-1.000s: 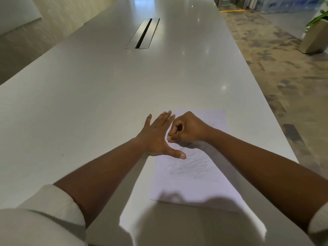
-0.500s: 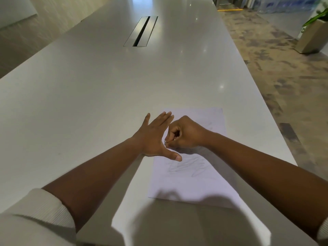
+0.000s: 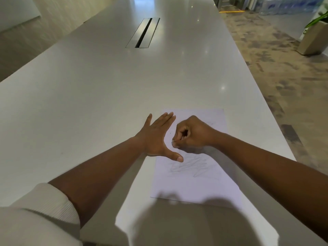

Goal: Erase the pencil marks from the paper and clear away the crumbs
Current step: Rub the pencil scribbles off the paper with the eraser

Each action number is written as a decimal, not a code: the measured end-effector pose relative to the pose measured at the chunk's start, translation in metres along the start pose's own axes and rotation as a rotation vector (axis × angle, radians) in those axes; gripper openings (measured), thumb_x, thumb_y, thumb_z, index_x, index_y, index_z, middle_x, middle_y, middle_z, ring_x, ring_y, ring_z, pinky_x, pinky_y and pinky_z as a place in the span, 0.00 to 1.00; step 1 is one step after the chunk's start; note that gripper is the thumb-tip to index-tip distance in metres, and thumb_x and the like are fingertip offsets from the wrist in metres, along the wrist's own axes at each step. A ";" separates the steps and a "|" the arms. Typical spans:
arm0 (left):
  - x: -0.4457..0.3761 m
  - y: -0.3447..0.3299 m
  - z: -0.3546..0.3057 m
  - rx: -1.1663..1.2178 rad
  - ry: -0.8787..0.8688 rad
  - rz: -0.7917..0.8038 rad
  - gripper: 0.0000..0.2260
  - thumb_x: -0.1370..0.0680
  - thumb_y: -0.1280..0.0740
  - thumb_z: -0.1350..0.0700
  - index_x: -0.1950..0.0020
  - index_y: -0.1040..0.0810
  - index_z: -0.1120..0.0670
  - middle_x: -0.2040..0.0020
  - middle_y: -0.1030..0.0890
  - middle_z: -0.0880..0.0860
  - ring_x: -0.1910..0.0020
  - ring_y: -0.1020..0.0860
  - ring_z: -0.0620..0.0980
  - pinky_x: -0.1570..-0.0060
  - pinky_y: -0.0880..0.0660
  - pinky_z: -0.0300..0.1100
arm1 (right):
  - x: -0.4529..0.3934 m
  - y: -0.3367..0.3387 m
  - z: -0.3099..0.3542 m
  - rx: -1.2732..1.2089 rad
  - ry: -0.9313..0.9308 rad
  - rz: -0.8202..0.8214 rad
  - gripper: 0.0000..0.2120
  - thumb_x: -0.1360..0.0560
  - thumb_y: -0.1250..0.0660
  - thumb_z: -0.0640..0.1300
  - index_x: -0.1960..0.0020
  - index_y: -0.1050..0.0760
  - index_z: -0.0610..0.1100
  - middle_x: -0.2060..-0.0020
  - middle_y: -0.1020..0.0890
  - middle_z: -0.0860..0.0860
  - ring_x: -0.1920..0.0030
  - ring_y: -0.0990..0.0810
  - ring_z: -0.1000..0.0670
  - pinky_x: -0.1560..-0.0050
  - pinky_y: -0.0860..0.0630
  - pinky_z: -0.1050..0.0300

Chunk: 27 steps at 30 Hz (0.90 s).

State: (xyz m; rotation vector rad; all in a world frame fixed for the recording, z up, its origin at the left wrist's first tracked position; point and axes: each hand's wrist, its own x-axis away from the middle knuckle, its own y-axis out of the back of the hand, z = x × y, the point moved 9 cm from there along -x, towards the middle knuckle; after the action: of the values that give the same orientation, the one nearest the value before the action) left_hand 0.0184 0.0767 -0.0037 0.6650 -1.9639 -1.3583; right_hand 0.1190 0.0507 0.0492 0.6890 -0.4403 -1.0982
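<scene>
A white rectangular sheet of paper (image 3: 195,181) lay on the long glossy white table (image 3: 106,89). The left hand (image 3: 158,139) pressed flat on the sheet's left edge, fingers (image 3: 166,118) straight, thumb spread. Just right of it, the right hand (image 3: 191,133) was curled tight on the sheet; what it pinched was hidden. Faint grey pencil scribbles (image 3: 191,167) lay nearer the person than both hands.

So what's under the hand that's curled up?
The right hand sits over the paper; pencil marks show just below it. Whatever its fingers pinch is hidden.
</scene>
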 end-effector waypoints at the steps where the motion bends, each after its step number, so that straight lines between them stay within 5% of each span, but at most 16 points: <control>1: 0.000 0.000 0.000 -0.003 0.001 0.004 0.69 0.44 0.40 0.13 0.17 0.65 0.49 0.17 0.65 0.42 0.22 0.70 0.38 0.23 0.68 0.61 | -0.004 0.008 -0.004 0.006 -0.008 -0.041 0.06 0.33 0.22 0.38 0.66 0.18 0.42 0.67 0.15 0.53 0.64 0.17 0.58 0.61 0.24 0.66; 6: 0.002 0.001 -0.001 -0.007 0.007 0.010 0.69 0.43 0.39 0.13 0.17 0.65 0.48 0.17 0.66 0.43 0.22 0.70 0.39 0.23 0.69 0.61 | -0.020 0.042 -0.022 0.040 -0.052 -0.278 0.05 0.34 0.23 0.37 0.66 0.18 0.39 0.68 0.16 0.50 0.65 0.17 0.55 0.61 0.21 0.59; 12: 0.000 0.001 -0.001 -0.009 0.002 0.008 0.69 0.45 0.41 0.13 0.17 0.65 0.49 0.17 0.65 0.43 0.21 0.70 0.39 0.23 0.67 0.61 | -0.003 -0.006 0.008 0.036 0.019 0.048 0.06 0.33 0.23 0.38 0.67 0.18 0.42 0.67 0.15 0.52 0.64 0.17 0.56 0.60 0.21 0.62; 16: 0.000 0.001 0.000 0.001 0.007 0.010 0.69 0.44 0.40 0.13 0.17 0.66 0.48 0.17 0.66 0.42 0.22 0.71 0.38 0.23 0.68 0.61 | -0.028 0.032 -0.007 0.121 0.020 -0.157 0.07 0.34 0.24 0.37 0.68 0.20 0.37 0.70 0.17 0.46 0.67 0.18 0.48 0.62 0.21 0.47; 20: 0.001 0.002 -0.001 0.017 -0.008 -0.009 0.68 0.44 0.39 0.13 0.17 0.64 0.46 0.17 0.64 0.42 0.22 0.70 0.38 0.23 0.68 0.61 | -0.028 0.030 -0.006 0.093 0.010 -0.252 0.06 0.34 0.27 0.37 0.69 0.21 0.38 0.71 0.18 0.45 0.68 0.18 0.46 0.64 0.20 0.51; 24: -0.002 0.000 -0.002 0.005 -0.029 0.002 0.64 0.44 0.40 0.13 0.16 0.53 0.45 0.17 0.64 0.44 0.21 0.70 0.39 0.23 0.67 0.62 | -0.014 -0.016 0.017 0.006 0.067 0.006 0.04 0.34 0.25 0.33 0.66 0.18 0.38 0.69 0.15 0.48 0.65 0.18 0.54 0.64 0.24 0.64; 27: -0.001 0.001 -0.001 0.022 -0.015 -0.005 0.66 0.44 0.39 0.13 0.16 0.60 0.45 0.17 0.64 0.43 0.21 0.70 0.39 0.23 0.67 0.61 | -0.027 0.007 -0.002 0.057 0.031 -0.118 0.05 0.34 0.26 0.35 0.68 0.20 0.38 0.70 0.17 0.46 0.66 0.18 0.49 0.64 0.23 0.58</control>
State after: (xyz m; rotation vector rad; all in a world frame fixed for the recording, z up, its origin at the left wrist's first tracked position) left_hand 0.0195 0.0774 -0.0034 0.6726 -1.9930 -1.3502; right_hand 0.1137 0.0784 0.0530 0.7899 -0.4097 -1.1879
